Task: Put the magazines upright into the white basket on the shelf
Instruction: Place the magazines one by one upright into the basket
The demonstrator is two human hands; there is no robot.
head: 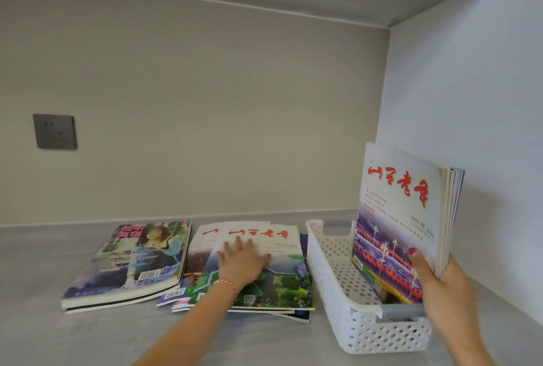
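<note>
Where the basket (332, 274) wall rises, upright magazines (402, 218) vanish (lower edges).

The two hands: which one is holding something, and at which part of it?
The right hand grips the upright magazines at their lower right corner, inside the white basket. The left hand holds nothing; it rests flat on the middle stack.

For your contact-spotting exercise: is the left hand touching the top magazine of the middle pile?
Touching. The head view shows the left hand lying flat, fingers spread, on the top magazine.
</note>
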